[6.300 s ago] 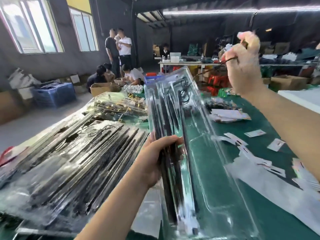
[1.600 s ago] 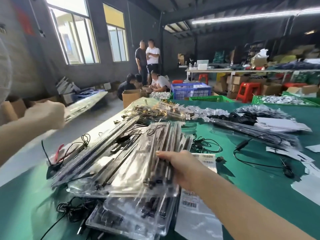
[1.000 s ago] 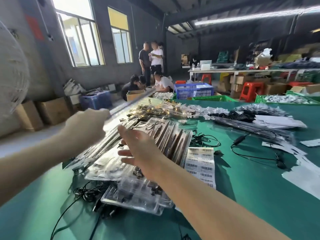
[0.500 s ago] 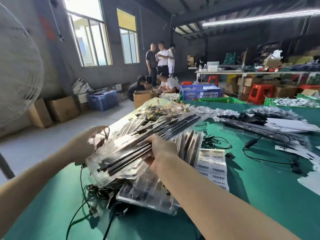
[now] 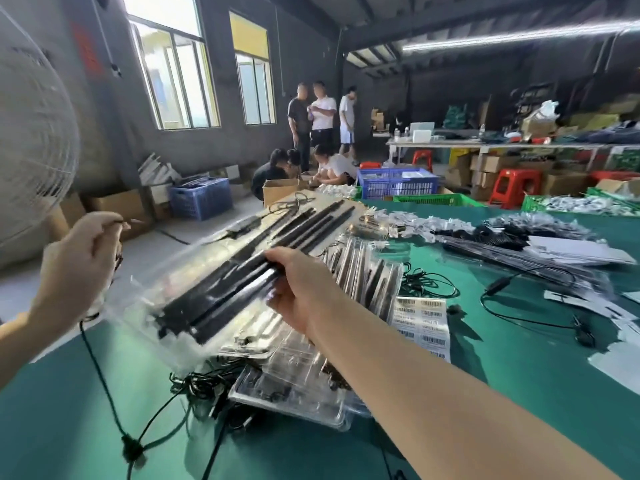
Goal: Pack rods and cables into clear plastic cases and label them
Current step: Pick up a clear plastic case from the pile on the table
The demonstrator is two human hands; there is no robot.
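Head view: both forearms are reaching forward over a green tabletop (image 5: 519, 358).
Right hand (image 5: 298, 289): it is stretching in from the lower right, thumb on top and fingers curling underneath, gripping a clear plastic case (image 5: 194, 292) near the middle of its long side.
Left hand (image 5: 79, 261): it is rising at the left edge of the view, fingers curling and pinching a thin black cable (image 5: 100, 372) that is hanging down to the tabletop's near left part; whether it is also touching the case's end cannot be told.
Held case: it is being held tilted above the pile, running from lower left to upper right; black rods (image 5: 263, 258) are lying lengthwise inside it, blurred at the near end.
Pile of cases (image 5: 301, 379): more clear cases are lying stacked under the held one, toward the tabletop's near left, with dark parts inside and loose black cables tangling under them.
Barcode label sheet (image 5: 422, 323): it is lying flat just beside the pile's right side.
Loose cable (image 5: 526, 306): it is curving over the tabletop toward the right edge, well apart from the pile.
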